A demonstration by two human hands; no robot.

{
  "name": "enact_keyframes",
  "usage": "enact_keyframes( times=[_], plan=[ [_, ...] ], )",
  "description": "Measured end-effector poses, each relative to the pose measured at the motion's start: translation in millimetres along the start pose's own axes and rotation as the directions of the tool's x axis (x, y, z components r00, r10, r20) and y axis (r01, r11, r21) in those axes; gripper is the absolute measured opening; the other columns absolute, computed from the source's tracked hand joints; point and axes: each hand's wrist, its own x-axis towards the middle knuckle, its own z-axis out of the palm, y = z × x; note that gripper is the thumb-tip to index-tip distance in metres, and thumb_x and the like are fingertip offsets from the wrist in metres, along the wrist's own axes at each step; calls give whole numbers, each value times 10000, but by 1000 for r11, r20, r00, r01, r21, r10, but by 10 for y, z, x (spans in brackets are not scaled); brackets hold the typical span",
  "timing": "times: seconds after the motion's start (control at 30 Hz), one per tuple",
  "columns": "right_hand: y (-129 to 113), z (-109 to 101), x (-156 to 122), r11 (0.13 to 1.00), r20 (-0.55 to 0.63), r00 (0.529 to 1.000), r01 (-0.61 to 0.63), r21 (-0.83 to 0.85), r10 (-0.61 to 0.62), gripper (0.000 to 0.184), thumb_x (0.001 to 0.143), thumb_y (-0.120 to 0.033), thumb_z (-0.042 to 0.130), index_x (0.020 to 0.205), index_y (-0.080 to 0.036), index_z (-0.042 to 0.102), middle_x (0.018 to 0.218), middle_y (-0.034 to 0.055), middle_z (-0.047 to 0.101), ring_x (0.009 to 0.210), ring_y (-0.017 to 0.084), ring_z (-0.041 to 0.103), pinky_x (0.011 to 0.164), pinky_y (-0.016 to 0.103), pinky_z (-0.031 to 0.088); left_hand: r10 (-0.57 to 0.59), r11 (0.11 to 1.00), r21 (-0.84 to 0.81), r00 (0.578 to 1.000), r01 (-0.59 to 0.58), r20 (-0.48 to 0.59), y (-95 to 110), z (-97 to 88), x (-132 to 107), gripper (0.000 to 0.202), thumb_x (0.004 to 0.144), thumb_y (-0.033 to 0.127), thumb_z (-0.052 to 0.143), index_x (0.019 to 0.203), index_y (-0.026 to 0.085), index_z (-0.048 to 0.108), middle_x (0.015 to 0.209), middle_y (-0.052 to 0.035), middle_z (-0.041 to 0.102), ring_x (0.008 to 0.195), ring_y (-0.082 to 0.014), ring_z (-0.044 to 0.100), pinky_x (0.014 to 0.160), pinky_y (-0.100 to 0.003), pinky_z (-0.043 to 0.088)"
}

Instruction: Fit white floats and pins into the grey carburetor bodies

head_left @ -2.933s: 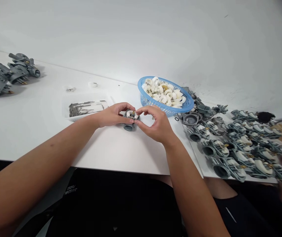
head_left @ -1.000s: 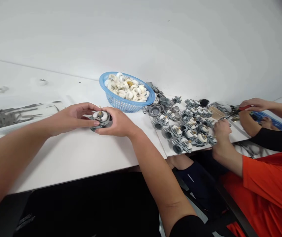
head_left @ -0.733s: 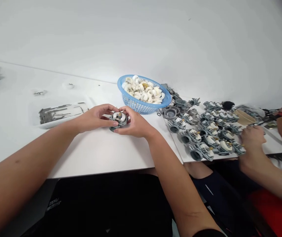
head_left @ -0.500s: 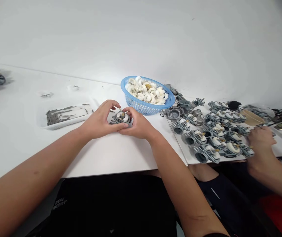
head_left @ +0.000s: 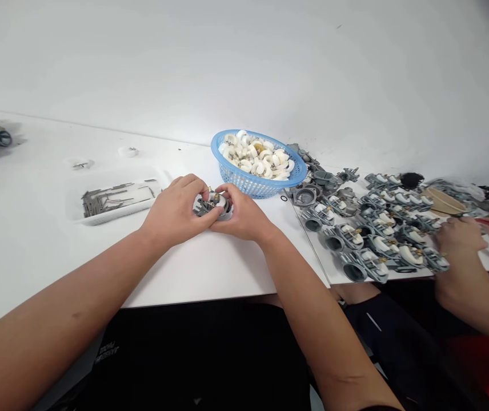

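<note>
Both my hands are closed around a grey metal carburetor body (head_left: 204,208) just above the white table. A white plastic float (head_left: 219,200) sits in its upper side, beside a small brass part. My left hand (head_left: 178,210) grips the left side, its thumb reaching across the front near the float. On the right side my right hand (head_left: 241,216) wraps round the body, fingers at the back and underneath. The lower part of the body is hidden by my fingers. Behind my hands stands a blue plastic basket (head_left: 251,185) heaped with white floats (head_left: 265,160).
A white tray (head_left: 111,218) of thin metal pins (head_left: 94,202) lies to the left. Several carburetor bodies with floats (head_left: 371,264) crowd the table at right. A black rubber ring (head_left: 284,198) lies near the basket. A co-worker's hands (head_left: 461,234) work at far right.
My left hand's index finger has come down closer to the carburetor body, and its fingers are now more curled. At far right the co-worker's other hand has moved inward with a red-handled tool.
</note>
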Motion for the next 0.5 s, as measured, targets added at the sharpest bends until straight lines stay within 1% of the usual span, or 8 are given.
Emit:
enact_keyframes(
  times=[0.1, 0.23, 0.4, 0.5],
  plan=[
    [13, 0, 3, 1000, 3, 1000, 13, 1, -13, 663, 660, -469, 761, 1229, -243, 505, 1145, 33, 640, 926, 217, 617, 771, 335, 470, -11, 999, 33, 1000, 11, 1, 11, -19, 4, 264, 831, 457, 619, 828, 223, 497, 945, -40, 610, 925, -252, 573, 698, -363, 406],
    [24, -6, 4, 1000, 1, 1000, 18, -3, -18, 672, 662, -487, 763, 1231, -240, 504, 1093, 30, 643, 895, 213, 611, 740, 328, 462, -9, 998, 66, 1000, 9, 4, 7, -39, 8, 289, 839, 496, 605, 831, 227, 499, 923, -44, 621, 903, -262, 585, 688, -369, 401],
    [13, -17, -5, 1000, 10, 1000, 27, 5, -28, 647, 684, -500, 755, 1224, -243, 510, 1071, 26, 639, 900, 214, 609, 769, 340, 459, -1, 996, 94, 1000, -1, 23, -11, -28, 8, 306, 844, 528, 583, 815, 234, 503, 890, -55, 631, 888, -276, 600, 707, -391, 421],
    [-5, -26, -14, 1000, 18, 1000, 15, 9, -15, 654, 678, -514, 756, 1219, -241, 510, 1063, 27, 633, 904, 217, 606, 758, 337, 454, -18, 995, 98, 1000, 15, 26, -16, -20, 7, 310, 836, 539, 583, 818, 237, 513, 895, -56, 644, 904, -285, 610, 697, -391, 426]
  ],
)
